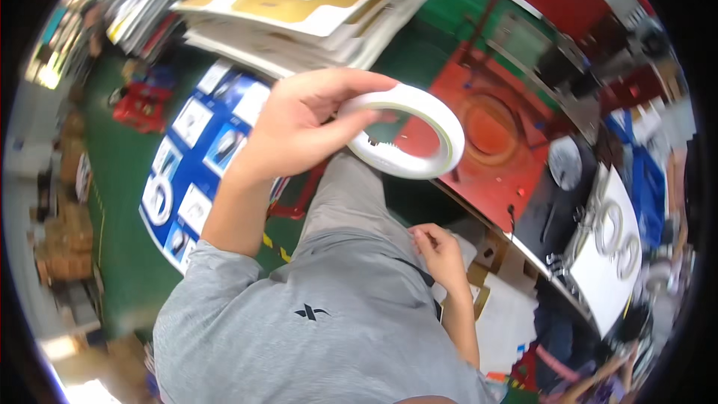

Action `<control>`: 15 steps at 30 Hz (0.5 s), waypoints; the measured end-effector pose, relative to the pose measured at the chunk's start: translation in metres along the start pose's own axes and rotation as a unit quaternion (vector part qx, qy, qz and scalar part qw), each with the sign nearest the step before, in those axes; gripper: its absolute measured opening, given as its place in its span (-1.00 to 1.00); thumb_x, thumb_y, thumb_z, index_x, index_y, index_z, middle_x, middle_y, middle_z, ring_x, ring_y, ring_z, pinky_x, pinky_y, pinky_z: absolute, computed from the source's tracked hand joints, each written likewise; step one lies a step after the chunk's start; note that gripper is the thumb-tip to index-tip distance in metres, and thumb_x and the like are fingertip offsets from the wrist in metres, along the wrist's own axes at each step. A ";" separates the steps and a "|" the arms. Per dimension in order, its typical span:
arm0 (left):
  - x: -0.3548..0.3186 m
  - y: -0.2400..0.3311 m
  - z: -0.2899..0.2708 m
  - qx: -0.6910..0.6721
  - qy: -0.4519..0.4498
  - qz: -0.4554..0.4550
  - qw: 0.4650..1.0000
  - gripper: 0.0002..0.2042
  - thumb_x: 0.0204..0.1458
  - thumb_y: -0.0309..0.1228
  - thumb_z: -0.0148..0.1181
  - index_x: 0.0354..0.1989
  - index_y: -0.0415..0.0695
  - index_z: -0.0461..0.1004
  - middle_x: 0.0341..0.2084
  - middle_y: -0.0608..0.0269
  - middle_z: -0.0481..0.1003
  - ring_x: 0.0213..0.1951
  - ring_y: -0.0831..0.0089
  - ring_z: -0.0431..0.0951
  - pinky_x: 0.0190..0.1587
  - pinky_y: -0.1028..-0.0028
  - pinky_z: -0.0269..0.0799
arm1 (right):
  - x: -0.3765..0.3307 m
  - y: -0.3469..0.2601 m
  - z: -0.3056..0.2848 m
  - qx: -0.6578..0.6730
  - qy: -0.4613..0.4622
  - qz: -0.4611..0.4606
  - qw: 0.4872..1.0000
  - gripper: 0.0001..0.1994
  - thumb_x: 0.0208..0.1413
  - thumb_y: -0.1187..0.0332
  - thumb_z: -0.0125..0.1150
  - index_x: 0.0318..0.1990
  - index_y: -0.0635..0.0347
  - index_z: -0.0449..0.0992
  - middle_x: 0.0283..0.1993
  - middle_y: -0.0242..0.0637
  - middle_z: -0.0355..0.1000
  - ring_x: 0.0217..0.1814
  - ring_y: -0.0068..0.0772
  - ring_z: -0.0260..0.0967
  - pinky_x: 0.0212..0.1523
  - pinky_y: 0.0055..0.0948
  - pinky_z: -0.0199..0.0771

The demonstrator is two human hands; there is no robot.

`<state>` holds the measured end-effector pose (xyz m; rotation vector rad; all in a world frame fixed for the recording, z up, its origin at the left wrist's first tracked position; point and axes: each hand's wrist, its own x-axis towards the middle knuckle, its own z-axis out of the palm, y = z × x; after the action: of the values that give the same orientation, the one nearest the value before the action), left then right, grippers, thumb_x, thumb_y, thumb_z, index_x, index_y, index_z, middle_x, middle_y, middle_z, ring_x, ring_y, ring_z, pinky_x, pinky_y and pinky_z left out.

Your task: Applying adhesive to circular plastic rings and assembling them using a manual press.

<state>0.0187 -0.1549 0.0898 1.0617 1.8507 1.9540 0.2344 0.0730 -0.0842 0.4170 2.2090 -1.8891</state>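
My left hand (299, 120) is raised at chest height and grips a white ring-shaped roll of tape (453, 127) by its near-left rim, thumb on one side and fingers on the other. Through the ring's hole a small dark toothed edge shows, which I cannot identify. Lower down, beside my right thigh, my right hand (443, 256) hangs with fingers curled in and thumb against them. Whether anything is inside those fingers is hidden.
Ahead and to the right stands a red work surface (479, 179) with a round ring mark. A stack of printed cardboard sheets (299, 30) lies ahead. A blue picture panel (196, 146) is at my left. At far right, a white board (591, 277) bears ring shapes. Another person's arm (598, 381) shows lower right.
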 end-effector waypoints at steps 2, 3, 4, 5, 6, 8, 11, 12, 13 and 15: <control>0.027 -0.007 0.031 0.224 -0.005 0.098 0.970 -0.66 0.13 -0.72 0.26 0.10 -0.36 0.56 -0.07 0.03 0.66 -0.08 0.33 0.70 0.00 0.42 0.60 | -0.004 0.001 0.000 0.019 0.031 0.005 0.999 -0.81 0.42 0.38 0.16 -0.06 0.30 0.63 -0.35 -0.41 0.51 -0.34 -0.65 0.39 -0.27 -0.59 0.44; 0.038 -0.017 0.047 0.258 0.010 0.184 0.949 -0.66 0.07 -0.71 0.28 0.05 -0.27 0.59 -0.14 0.06 0.67 -0.13 0.25 0.70 -0.04 0.38 0.60 | -0.005 0.000 0.000 0.036 0.034 0.001 0.999 -0.81 0.42 0.38 0.15 -0.06 0.29 0.63 -0.35 -0.41 0.51 -0.34 -0.65 0.40 -0.26 -0.58 0.45; 0.049 -0.030 0.065 0.241 0.013 0.223 0.944 -0.69 0.05 -0.71 0.27 -0.01 -0.25 0.60 -0.16 0.06 0.66 -0.13 0.13 0.70 0.02 0.28 0.61 | -0.009 -0.005 -0.001 0.037 0.054 -0.002 0.998 -0.81 0.42 0.38 0.15 -0.06 0.30 0.63 -0.35 -0.41 0.52 -0.34 -0.65 0.40 -0.26 -0.59 0.45; 0.063 -0.046 0.075 0.256 -0.002 0.318 0.913 -0.71 0.04 -0.72 0.23 -0.06 -0.23 0.60 -0.14 0.08 0.65 -0.09 0.14 0.68 0.14 0.15 0.57 | -0.011 -0.009 -0.002 0.037 0.067 -0.003 0.997 -0.81 0.42 0.38 0.15 -0.06 0.30 0.63 -0.35 -0.41 0.52 -0.34 -0.65 0.40 -0.26 -0.59 0.45; 0.070 -0.062 0.086 0.245 -0.021 0.315 0.917 -0.70 0.03 -0.73 0.22 -0.06 -0.23 0.60 -0.13 0.08 0.64 -0.04 0.12 0.66 0.21 0.10 0.52 | -0.012 -0.011 -0.002 0.035 0.079 0.001 0.996 -0.81 0.42 0.37 0.15 -0.07 0.31 0.63 -0.35 -0.38 0.54 -0.34 -0.64 0.44 -0.26 -0.57 0.48; 0.072 -0.092 0.096 0.246 -0.067 0.291 0.922 -0.68 0.01 -0.75 0.18 -0.05 -0.22 0.59 -0.12 0.08 0.63 0.04 0.10 0.62 0.31 0.03 0.42 | -0.015 -0.013 -0.003 0.030 0.095 0.000 0.995 -0.80 0.42 0.36 0.16 -0.08 0.30 0.63 -0.35 -0.36 0.56 -0.34 -0.63 0.47 -0.27 -0.56 0.51; 0.061 -0.124 0.098 0.262 -0.131 0.246 0.924 -0.69 -0.01 -0.70 0.15 -0.06 -0.25 0.58 -0.05 -0.01 0.59 0.17 0.02 0.52 0.38 0.02 0.33 | -0.019 -0.022 -0.002 0.032 0.108 0.013 0.993 -0.81 0.41 0.38 0.17 -0.06 0.33 0.63 -0.34 -0.38 0.53 -0.33 -0.64 0.43 -0.25 -0.58 0.46; 0.061 -0.126 0.096 0.271 -0.131 0.241 0.923 -0.70 -0.02 -0.67 0.15 -0.07 -0.27 0.58 -0.02 -0.04 0.56 0.19 -0.02 0.49 0.39 0.02 0.31 | -0.018 -0.025 -0.002 0.044 0.115 0.004 0.992 -0.81 0.41 0.39 0.17 -0.06 0.34 0.63 -0.34 -0.37 0.54 -0.33 -0.64 0.43 -0.25 -0.58 0.47; 0.060 -0.128 0.090 0.304 -0.139 0.234 0.913 -0.72 -0.02 -0.65 0.17 -0.09 -0.26 0.59 0.07 -0.08 0.52 0.25 -0.06 0.43 0.41 0.01 0.28 | -0.019 -0.036 -0.003 0.043 0.111 -0.001 0.993 -0.81 0.41 0.39 0.17 -0.06 0.34 0.63 -0.34 -0.37 0.54 -0.33 -0.64 0.43 -0.25 -0.58 0.47; 0.062 -0.120 0.087 0.353 -0.081 0.243 0.900 -0.76 -0.05 -0.62 0.20 -0.16 -0.25 0.60 0.12 -0.13 0.48 0.28 -0.11 0.40 0.41 0.02 0.28 | -0.017 -0.060 -0.008 0.009 0.120 -0.049 0.992 -0.82 0.40 0.41 0.17 -0.07 0.35 0.63 -0.34 -0.37 0.53 -0.33 -0.65 0.44 -0.26 -0.58 0.48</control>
<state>-0.0040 -0.0299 -0.0089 1.9861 2.4310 1.3023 0.2300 0.0711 -0.0212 0.5777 2.4044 -2.0039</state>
